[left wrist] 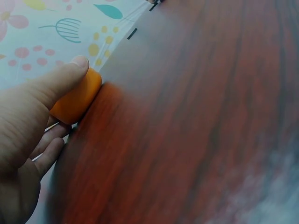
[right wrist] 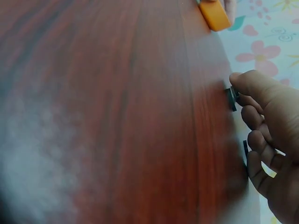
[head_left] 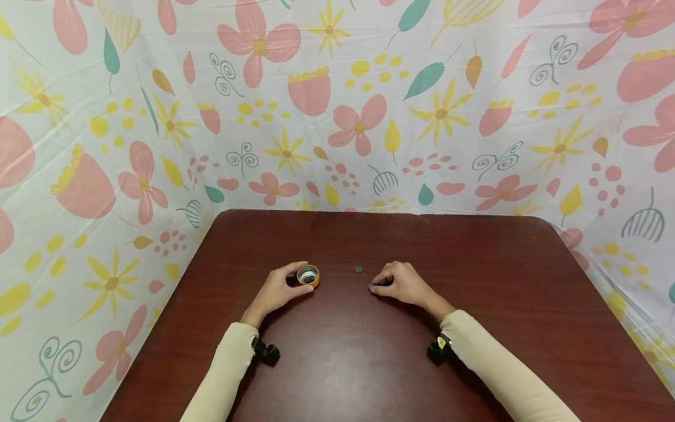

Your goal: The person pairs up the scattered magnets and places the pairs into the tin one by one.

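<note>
My left hand (head_left: 278, 291) holds a small round orange tin (head_left: 316, 282) by its sides, thumb at the near side and fingers at the far side. The tin stands upright on the table, its open top showing a silvery inside and something dark at the bottom that is too small to tell. To the right, my right hand (head_left: 403, 283) pinches a small dark disc (right wrist: 231, 99) at the tabletop between thumb and fingers. A second dark disc (head_left: 358, 269) lies flat on the table between the hands, a little farther back.
The dark reddish-brown wooden table (head_left: 348, 340) reaches back to a white flower-printed cloth (head_left: 337, 105), which hangs behind it and at both sides. Black straps with small cameras sit at the left wrist (head_left: 266, 353) and the right wrist (head_left: 439, 350).
</note>
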Motion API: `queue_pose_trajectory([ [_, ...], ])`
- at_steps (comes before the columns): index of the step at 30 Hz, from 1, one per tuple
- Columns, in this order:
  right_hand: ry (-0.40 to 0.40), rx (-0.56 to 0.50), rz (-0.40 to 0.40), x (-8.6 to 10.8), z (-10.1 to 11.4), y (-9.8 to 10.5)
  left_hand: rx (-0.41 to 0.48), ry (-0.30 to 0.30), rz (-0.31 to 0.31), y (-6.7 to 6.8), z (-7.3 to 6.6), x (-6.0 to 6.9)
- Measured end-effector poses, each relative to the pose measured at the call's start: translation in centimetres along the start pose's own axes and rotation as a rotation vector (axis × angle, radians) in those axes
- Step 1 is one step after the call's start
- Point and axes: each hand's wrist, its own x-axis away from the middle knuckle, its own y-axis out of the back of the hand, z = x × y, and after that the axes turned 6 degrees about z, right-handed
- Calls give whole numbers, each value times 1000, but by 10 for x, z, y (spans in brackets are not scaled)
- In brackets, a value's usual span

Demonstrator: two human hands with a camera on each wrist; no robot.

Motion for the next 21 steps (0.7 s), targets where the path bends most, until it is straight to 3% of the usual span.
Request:
queue_pose_trajectory([
  [21,-35,25,-14,-2,0,-3,8,29,2,0,-2,1],
])
